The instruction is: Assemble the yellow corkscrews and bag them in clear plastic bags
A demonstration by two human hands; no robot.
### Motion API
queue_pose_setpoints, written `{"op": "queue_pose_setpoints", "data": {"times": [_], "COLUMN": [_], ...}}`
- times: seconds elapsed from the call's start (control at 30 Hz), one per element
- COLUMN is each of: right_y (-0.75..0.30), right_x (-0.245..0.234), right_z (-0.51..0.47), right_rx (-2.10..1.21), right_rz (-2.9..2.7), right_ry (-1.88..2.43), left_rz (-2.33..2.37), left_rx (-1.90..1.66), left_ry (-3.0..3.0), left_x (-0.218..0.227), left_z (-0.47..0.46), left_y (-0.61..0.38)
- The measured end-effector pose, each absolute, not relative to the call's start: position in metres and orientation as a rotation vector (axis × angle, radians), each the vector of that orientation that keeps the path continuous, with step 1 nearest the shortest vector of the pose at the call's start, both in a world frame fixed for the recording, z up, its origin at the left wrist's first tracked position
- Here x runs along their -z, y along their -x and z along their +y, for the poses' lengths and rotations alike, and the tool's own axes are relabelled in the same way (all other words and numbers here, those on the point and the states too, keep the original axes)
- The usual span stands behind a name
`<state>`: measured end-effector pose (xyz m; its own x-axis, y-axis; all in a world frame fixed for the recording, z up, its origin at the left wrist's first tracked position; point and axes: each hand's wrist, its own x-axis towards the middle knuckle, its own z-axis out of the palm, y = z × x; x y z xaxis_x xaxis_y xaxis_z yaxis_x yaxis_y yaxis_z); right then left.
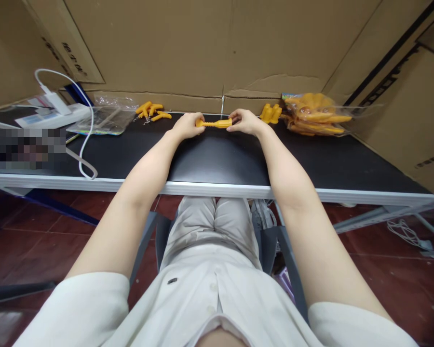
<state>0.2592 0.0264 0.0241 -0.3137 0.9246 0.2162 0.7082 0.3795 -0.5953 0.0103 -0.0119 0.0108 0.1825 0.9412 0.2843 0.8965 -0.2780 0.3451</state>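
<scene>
A yellow-orange plastic tool point(219, 124) lies level between my two hands, above the far half of the black tabletop. Its left stretch looks ridged like a screw thread, and its right stretch is thicker and smooth. My left hand point(188, 126) pinches the left end, the fingers covering part of it. At the opposite end, the thumb and fingers of my right hand point(245, 122) are closed on the thick part. Left of my left hand lie several yellow handles point(152, 111) with thin metal spirals. Yellow plastic cylinders point(270, 113) stand beyond my right hand.
A clear bag of yellow plastic parts point(313, 115) sits at the back right. Toward the left are an empty-looking clear bag point(110, 118), a power strip point(52, 115) and a looping white cable point(82, 159). A cardboard wall point(188, 48) borders the table point(217, 188).
</scene>
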Motion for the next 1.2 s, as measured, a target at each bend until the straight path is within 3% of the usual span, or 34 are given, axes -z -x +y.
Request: {"op": "queue_pose_setpoints", "data": {"times": [0.43,0.9,1.2], "right_y": [-0.268,-0.267,-0.263], "right_x": [-0.026,-0.012,-0.023], "right_z": [0.023,0.059,0.041], "right_rx": [-0.985,-0.622,-0.682], "right_rz": [-1.861,-2.071,-2.057], "right_ry": [1.231,1.084,1.136], "left_rz": [1.671,1.674,1.714], "left_rx": [-0.846,-0.764,-0.915], "left_ry": [-2.347,-1.852,-2.158], "left_x": [0.003,-0.015,-0.004], "left_z": [0.007,-0.013,-0.001], "left_y": [0.001,-0.013,-0.001]}}
